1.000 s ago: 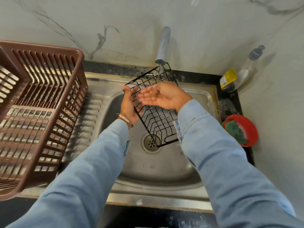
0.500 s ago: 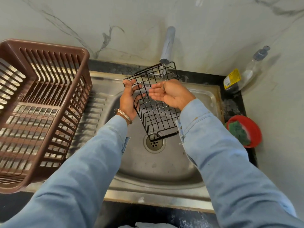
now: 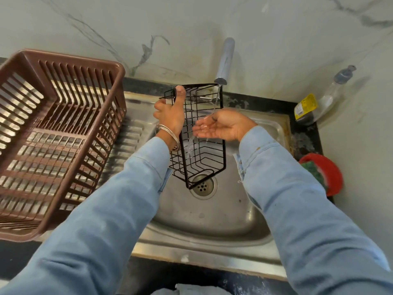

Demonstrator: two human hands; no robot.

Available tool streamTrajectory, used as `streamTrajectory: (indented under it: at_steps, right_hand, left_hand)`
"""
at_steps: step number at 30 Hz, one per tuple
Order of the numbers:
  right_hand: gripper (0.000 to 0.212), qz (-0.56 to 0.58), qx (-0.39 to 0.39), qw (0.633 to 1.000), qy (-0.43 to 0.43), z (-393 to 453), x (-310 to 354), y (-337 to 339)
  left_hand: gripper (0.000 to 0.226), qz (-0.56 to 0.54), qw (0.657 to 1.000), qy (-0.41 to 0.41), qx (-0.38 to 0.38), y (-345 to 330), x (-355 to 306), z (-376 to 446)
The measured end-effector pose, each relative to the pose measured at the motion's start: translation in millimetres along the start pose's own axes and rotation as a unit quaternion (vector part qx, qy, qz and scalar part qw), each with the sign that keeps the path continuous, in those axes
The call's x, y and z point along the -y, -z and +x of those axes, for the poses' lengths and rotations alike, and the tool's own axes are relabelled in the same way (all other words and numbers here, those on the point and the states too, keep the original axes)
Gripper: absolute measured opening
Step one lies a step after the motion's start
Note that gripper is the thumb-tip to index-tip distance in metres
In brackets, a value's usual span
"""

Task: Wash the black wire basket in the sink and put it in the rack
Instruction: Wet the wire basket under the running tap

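Note:
The black wire basket [image 3: 200, 145] hangs tilted over the steel sink [image 3: 212, 218], its far end up near the tap [image 3: 224, 60]. My left hand [image 3: 170, 111] grips the basket's upper left corner, thumb hooked over the top wire. My right hand [image 3: 223, 124] is cupped palm up over the basket under a thin stream of water; water runs off the palm onto the basket. It holds nothing. The brown plastic rack [image 3: 53, 133] stands on the drainboard at the left.
A red dish [image 3: 327, 173] with a green scrubber sits on the counter right of the sink. A soap bottle [image 3: 319, 101] leans in the back right corner. The drain [image 3: 203, 185] lies under the basket's lower end. A marble wall rises behind.
My left hand has turned the basket more upright and shifted its grip to the top corner. My right hand has come off the wires and now cups water under the tap.

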State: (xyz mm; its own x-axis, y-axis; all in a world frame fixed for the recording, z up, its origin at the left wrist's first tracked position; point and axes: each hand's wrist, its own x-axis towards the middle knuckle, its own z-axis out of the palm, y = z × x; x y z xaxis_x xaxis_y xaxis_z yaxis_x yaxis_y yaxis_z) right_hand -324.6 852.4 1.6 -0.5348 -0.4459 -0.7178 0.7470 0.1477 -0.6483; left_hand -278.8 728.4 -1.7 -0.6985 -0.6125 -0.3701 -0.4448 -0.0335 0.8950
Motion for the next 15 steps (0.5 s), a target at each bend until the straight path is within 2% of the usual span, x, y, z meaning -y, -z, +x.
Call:
streamTrajectory:
  at_steps: [4, 9, 15]
  right_hand:
    - [0.031, 0.083, -0.025, 0.993, 0.075, 1, 11, 0]
    - [0.026, 0.102, -0.001, 0.991, 0.091, 0, 10, -9]
    - [0.03, 0.016, 0.009, 0.999, 0.038, -2, 3, -7]
  left_hand:
    - [0.091, 0.022, 0.999, 0.005, -0.026, 13, -6, -1]
    - [0.093, 0.017, 0.998, -0.022, -0.052, 25, 3, -2]
    - [0.095, -0.016, 0.996, 0.012, -0.083, 38, 13, -11]
